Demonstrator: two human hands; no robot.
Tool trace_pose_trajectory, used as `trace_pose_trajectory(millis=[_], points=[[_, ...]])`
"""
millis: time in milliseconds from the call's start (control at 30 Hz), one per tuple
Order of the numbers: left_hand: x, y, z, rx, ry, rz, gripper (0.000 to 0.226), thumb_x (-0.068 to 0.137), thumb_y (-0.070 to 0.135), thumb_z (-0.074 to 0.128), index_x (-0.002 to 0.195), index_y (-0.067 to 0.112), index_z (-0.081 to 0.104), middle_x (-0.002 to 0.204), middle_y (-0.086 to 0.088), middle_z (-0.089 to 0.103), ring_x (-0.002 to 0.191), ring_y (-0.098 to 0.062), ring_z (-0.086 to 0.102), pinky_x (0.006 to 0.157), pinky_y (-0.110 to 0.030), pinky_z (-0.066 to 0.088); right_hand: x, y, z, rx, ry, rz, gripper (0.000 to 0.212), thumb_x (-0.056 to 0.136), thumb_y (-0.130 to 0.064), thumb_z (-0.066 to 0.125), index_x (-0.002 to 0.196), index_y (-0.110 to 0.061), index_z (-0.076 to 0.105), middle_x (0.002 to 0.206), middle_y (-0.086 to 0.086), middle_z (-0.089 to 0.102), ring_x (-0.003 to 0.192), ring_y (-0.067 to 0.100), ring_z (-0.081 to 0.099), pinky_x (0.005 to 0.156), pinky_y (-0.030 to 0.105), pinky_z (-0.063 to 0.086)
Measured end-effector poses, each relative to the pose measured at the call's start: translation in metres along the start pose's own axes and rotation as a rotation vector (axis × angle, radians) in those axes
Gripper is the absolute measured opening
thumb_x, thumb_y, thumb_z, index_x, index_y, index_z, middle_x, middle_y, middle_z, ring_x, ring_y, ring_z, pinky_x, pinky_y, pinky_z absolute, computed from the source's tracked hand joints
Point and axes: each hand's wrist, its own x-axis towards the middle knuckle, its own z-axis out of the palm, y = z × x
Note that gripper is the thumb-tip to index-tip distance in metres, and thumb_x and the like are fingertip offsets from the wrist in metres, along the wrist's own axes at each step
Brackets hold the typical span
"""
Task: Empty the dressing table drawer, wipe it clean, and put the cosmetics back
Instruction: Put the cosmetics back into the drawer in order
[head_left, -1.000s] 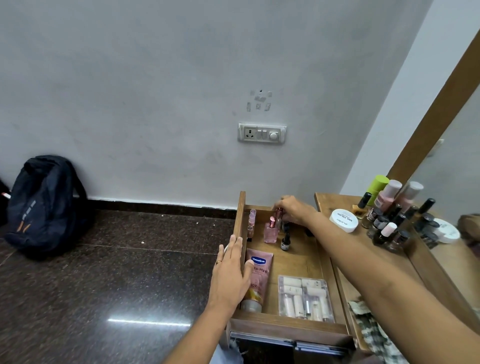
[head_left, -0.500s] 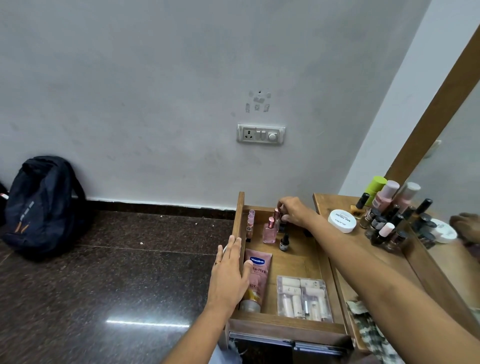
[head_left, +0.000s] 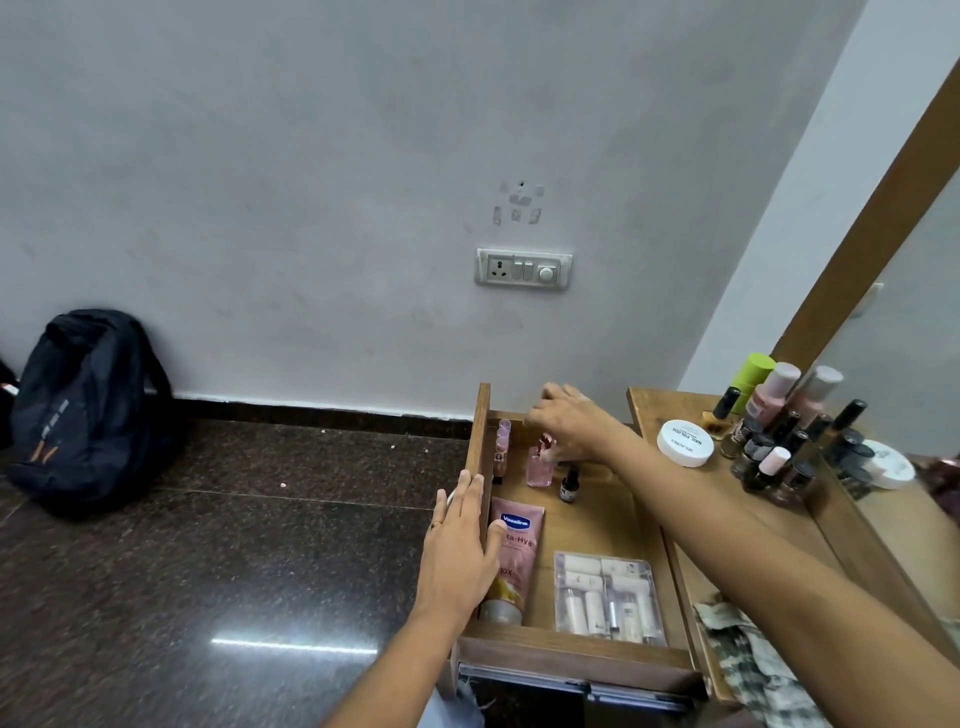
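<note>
At 9 o'clock on drawer (head_left: 480, 431) wall, flat left hand (head_left: 460, 545), fingers straight; lotion tube (head_left: 517, 551) lying lengthwise, cap toward 6. At 12, blurred right hand (head_left: 569, 426) over pink bottle (head_left: 537, 467), grip unclear, lifted higher than before

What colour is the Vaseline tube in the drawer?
Pink, with a blue logo; the head view shows the tube best.

I am reading "Vaseline" on the pink tube (head_left: 511, 558), with "ta-Hya" partly showing beneath it. The white round tub (head_left: 684, 442) is showing "NAIL POLISH", printed upside down from here.
</note>
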Motion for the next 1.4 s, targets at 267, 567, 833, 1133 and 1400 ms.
trace_pose_trajectory(millis=[267, 567, 833, 1133, 1400], points=[[0.0, 0.0, 0.0, 0.006, 0.001, 0.003, 0.062, 0.099, 0.044, 0.042, 0.154, 0.03, 0.014, 0.16, 0.014, 0.005, 0.149, -0.017, -0.001, 0.118, -0.035, 0.015, 0.013, -0.016, 0.007, -0.083, -0.106, 0.002, 0.025, 0.089, -0.02, 0.063, 0.113, -0.013, 0.057, 0.115, 0.008, 0.061, 0.121, 0.024, 0.039, 0.103, 0.043, 0.027], [0.001, -0.002, 0.001, -0.004, 0.001, 0.006, 0.063, 0.099, 0.043, 0.042, 0.154, 0.03, 0.015, 0.16, 0.014, 0.007, 0.149, -0.018, 0.0, 0.118, -0.036, 0.016, 0.028, -0.015, 0.005, 0.02, -0.098, 0.087, 0.033, 0.087, -0.024, 0.067, 0.115, -0.011, 0.059, 0.114, 0.011, 0.057, 0.117, 0.027, 0.038, 0.097, 0.041, 0.031], [0.001, -0.002, 0.001, -0.007, 0.007, 0.011, 0.062, 0.099, 0.042, 0.042, 0.153, 0.029, 0.015, 0.16, 0.014, 0.007, 0.149, -0.017, 0.0, 0.118, -0.034, 0.015, 0.038, -0.019, 0.008, -0.035, -0.068, 0.132, 0.032, 0.086, -0.021, 0.066, 0.114, -0.008, 0.054, 0.111, 0.011, 0.063, 0.117, 0.026, 0.04, 0.1, 0.042, 0.029], [0.0, 0.0, 0.0, 0.005, 0.01, 0.004, 0.062, 0.1, 0.043, 0.041, 0.153, 0.03, 0.013, 0.16, 0.015, 0.005, 0.149, -0.017, 0.0, 0.118, -0.034, 0.014, 0.038, -0.023, 0.012, -0.069, -0.043, 0.198, 0.044, 0.086, -0.024, 0.065, 0.123, -0.008, 0.048, 0.116, 0.011, 0.062, 0.124, 0.026, 0.038, 0.106, 0.044, 0.027], [0.0, 0.0, 0.0, -0.01, 0.01, 0.012, 0.062, 0.099, 0.042, 0.042, 0.153, 0.029, 0.014, 0.16, 0.014, 0.007, 0.149, -0.017, 0.001, 0.118, -0.035, 0.016, 0.031, -0.027, 0.018, -0.045, -0.006, 0.263, 0.056, 0.085, -0.027, 0.066, 0.131, -0.009, 0.041, 0.129, 0.011, 0.053, 0.126, 0.029, 0.036, 0.105, 0.043, 0.029]])
